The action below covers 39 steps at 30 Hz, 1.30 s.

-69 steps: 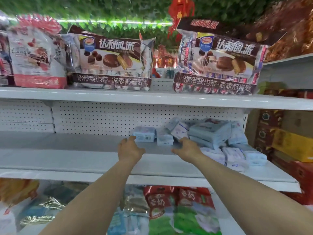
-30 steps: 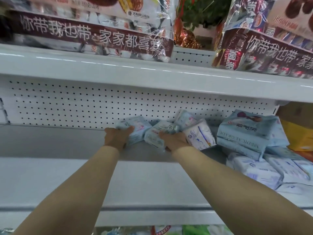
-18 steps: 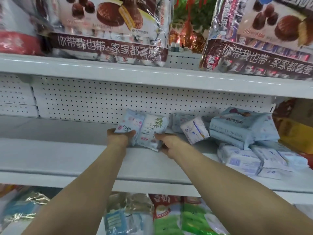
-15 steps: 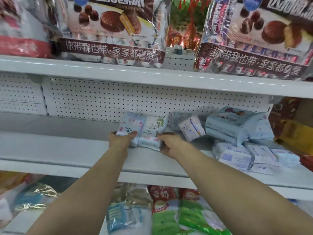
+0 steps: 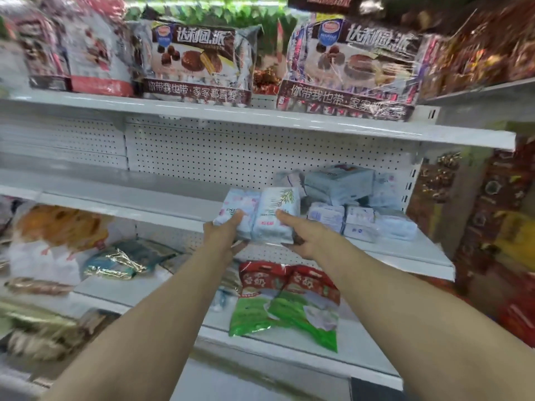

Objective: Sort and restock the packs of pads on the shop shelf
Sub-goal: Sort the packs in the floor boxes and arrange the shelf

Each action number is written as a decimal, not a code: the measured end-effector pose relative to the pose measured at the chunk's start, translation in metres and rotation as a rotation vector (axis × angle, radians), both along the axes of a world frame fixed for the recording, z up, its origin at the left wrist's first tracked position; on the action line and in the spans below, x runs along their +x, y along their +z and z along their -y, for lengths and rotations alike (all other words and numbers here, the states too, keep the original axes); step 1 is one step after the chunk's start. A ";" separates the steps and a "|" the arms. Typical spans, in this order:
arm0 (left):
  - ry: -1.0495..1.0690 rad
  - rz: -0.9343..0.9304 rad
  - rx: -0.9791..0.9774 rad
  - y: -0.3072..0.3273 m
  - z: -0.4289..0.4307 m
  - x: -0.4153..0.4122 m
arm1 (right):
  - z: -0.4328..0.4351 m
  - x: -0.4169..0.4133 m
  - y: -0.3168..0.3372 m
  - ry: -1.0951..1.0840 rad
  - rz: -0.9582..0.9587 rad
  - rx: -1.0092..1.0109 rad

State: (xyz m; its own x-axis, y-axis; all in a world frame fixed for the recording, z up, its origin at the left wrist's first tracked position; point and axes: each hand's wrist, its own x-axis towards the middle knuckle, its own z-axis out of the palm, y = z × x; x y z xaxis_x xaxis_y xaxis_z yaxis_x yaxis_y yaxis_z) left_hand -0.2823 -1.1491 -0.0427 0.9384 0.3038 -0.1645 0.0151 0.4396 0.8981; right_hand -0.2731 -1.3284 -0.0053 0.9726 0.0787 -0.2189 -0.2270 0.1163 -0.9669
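Note:
I hold two small packs of pads side by side in front of the middle shelf [image 5: 121, 204]. My left hand [image 5: 224, 234] grips a pale blue and pink pack [image 5: 241, 205]. My right hand [image 5: 304, 235] grips a white pack with a green sprig print [image 5: 278, 211], thumb on its face. Both packs stand upright, lifted off the shelf board. Further pale blue packs of pads lie in a loose pile [image 5: 347, 204] at the shelf's right end, with a large pack [image 5: 338, 182] on top.
Big bags of chocolate pies [image 5: 199, 62] fill the top shelf. Red and green bags [image 5: 289, 299] and foil snack packs [image 5: 127, 259] lie on the lower shelf. Red and gold boxes [image 5: 492, 212] stand to the right. A white pegboard [image 5: 231, 151] backs the shelf.
Both hands reached to the back of the shelf, took one pack each and drew them forward and up off the shelf board. The view has pulled back and tilted down.

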 end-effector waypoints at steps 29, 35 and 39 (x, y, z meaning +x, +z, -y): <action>-0.186 -0.677 -0.058 -0.351 0.129 -0.134 | 0.172 -0.137 -0.356 -0.203 -0.559 -0.187; -0.190 -0.864 -0.071 -0.477 0.128 -0.138 | 0.182 -0.155 -0.480 -0.302 -0.760 -0.266; -0.204 -0.956 -0.056 -0.549 0.129 -0.148 | 0.181 -0.175 -0.554 -0.344 -0.924 -0.262</action>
State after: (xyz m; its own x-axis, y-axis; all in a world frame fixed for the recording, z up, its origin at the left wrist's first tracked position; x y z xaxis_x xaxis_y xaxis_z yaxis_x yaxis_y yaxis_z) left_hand -0.4304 -1.2778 -0.5920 0.4357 0.1186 -0.8923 0.8063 0.3893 0.4454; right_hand -0.4480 -1.5089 -0.5589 0.3755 -0.3318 -0.8654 -0.8915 0.1259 -0.4352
